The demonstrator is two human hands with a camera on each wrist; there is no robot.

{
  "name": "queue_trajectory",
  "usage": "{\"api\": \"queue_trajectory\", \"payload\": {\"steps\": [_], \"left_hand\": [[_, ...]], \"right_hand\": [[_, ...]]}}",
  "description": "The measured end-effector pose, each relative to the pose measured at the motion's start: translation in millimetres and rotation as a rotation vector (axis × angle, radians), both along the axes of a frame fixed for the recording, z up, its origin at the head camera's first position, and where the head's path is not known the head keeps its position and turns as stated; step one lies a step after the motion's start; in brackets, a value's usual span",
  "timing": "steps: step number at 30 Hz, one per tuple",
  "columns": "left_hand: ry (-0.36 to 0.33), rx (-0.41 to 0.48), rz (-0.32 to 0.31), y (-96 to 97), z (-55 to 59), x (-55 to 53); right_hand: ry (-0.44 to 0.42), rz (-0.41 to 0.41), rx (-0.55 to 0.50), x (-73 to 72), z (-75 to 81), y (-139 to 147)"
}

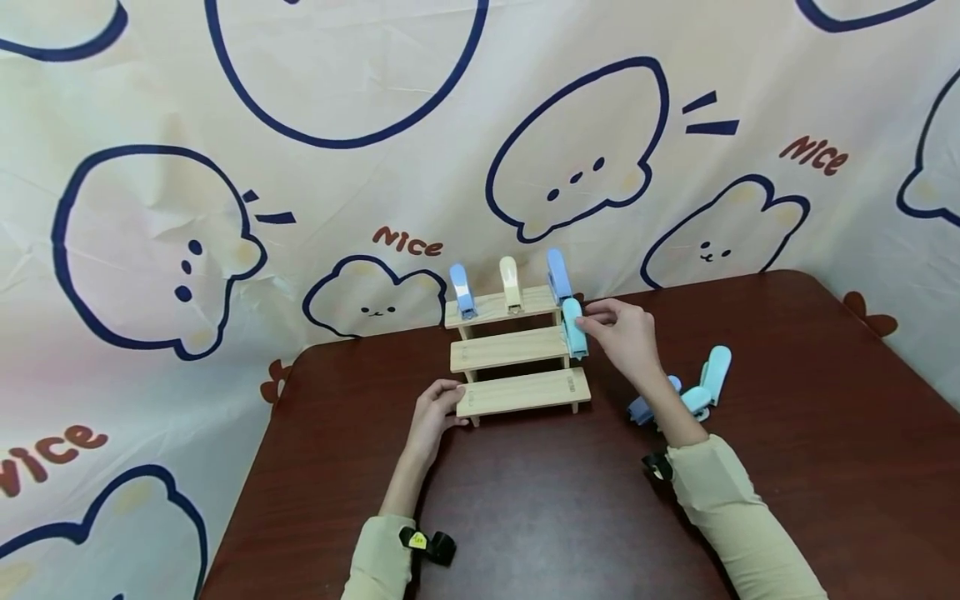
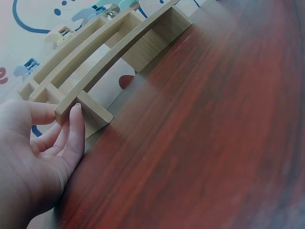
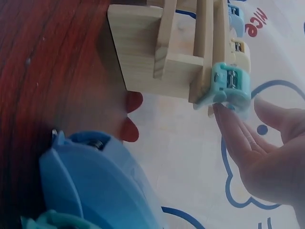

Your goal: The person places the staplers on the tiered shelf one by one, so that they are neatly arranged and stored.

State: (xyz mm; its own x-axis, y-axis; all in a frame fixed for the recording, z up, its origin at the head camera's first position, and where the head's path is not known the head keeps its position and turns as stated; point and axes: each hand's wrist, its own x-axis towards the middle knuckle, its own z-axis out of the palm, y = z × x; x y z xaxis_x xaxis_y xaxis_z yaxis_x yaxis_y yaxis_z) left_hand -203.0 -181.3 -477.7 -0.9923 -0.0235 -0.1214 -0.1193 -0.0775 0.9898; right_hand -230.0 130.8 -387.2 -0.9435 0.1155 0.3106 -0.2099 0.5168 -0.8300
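A three-tiered wooden stand (image 1: 517,393) stands on the table, its boards stepping up toward the back. My left hand (image 1: 433,412) grips the left end of the lowest board; in the left wrist view its fingertips (image 2: 76,112) lie against the board's corner. At the middle board's right end, my right hand (image 1: 624,337) pinches a teal plastic spring clip (image 1: 574,327). This clip (image 3: 231,86) shows its metal spring in the right wrist view. Along the top board stand a blue clip (image 1: 462,290), a cream clip (image 1: 511,283) and another blue clip (image 1: 557,275).
Right of the stand, partly behind my right forearm, lie teal clips (image 1: 716,372) and a blue clip (image 1: 641,410) on the dark brown table (image 1: 540,517). A patterned cloth (image 1: 420,192) hangs behind the table.
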Motion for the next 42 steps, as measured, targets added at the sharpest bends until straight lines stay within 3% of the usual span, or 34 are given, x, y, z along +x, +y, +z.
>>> {"api": "queue_trajectory", "payload": {"steps": [6, 12, 26, 39, 42], "left_hand": [[0.018, -0.005, -0.007, 1.3, 1.5, -3.3], [0.012, -0.005, -0.012, 1.4, 1.5, -3.7], [0.003, -0.006, -0.008, 1.9, 0.1, -2.2], [-0.010, -0.009, -0.007, -0.3, -1.1, -1.1], [-0.010, -0.008, -0.005, -0.4, -0.8, -1.5]], "right_hand": [[-0.052, 0.036, -0.144, 1.3, 7.9, 18.7], [-0.084, 0.063, -0.215, 6.7, 16.5, 45.0], [-0.160, 0.081, -0.137, 18.3, 6.0, 112.4], [-0.277, 0.023, -0.282, 15.1, -1.6, 183.4], [-0.295, 0.043, -0.259, 15.6, -4.4, 193.2]]}}
